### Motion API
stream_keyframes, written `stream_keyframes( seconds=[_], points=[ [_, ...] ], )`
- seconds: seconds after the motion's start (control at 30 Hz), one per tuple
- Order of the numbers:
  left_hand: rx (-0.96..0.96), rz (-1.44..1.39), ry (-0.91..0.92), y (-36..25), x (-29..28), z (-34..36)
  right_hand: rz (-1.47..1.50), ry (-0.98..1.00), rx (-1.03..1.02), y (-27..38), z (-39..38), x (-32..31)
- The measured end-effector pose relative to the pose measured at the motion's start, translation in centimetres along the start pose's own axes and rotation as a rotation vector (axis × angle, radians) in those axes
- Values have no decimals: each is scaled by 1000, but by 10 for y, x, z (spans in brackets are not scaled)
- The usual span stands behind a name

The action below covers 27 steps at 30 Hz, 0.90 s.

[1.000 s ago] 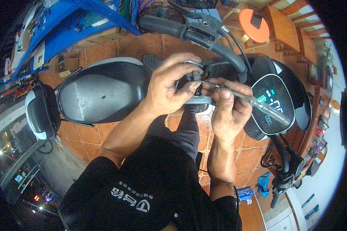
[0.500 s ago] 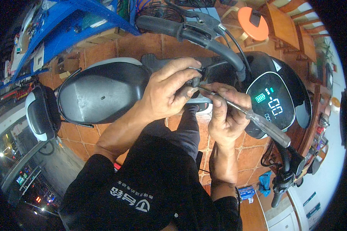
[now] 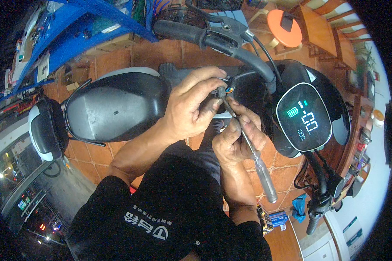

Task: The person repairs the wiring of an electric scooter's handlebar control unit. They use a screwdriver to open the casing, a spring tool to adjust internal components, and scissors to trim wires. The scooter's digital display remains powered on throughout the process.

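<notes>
Small wired part [image 3: 222,92]: pinched in left hand [image 3: 188,105], seemingly for steadiness against screwdriver-like tool [image 3: 263,173] grasped, handle near-right, in right hand [image 3: 236,140].

Over there the left forearm [image 3: 137,155] slants upward and inward, and the left hand [image 3: 185,106] sits slightly higher than the other, its fingers bent forward and its thumb closing beneath them in a pinch. I see the right forearm [image 3: 238,185] rise more steeply, the right hand [image 3: 239,141] folded, thumb against fingers. Both hands' fingertips are near each other.
</notes>
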<state>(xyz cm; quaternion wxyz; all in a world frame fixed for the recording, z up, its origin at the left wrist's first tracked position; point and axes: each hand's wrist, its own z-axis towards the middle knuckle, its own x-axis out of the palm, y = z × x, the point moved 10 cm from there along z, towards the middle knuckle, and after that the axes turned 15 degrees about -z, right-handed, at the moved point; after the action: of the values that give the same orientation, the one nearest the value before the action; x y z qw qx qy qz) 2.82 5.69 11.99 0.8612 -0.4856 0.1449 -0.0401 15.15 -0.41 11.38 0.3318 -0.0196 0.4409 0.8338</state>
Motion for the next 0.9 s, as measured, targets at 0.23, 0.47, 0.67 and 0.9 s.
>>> stream_keyframes(
  seconds=[0.23, 0.47, 0.67, 0.9],
  points=[
    [-14, 32, -8, 1, 0, 1, 177, 61, 100, -16, 5, 4],
    [-20, 40, -9, 1, 1, -1, 307, 107, 235, -32, 1, 5],
    [-11, 45, 5, 1, 3, -2, 422, 40, 343, -38, 3, 2],
    [-7, 30, 19, 2, 4, -3, 487, 30, 340, -36, 5, 2]
  ],
)
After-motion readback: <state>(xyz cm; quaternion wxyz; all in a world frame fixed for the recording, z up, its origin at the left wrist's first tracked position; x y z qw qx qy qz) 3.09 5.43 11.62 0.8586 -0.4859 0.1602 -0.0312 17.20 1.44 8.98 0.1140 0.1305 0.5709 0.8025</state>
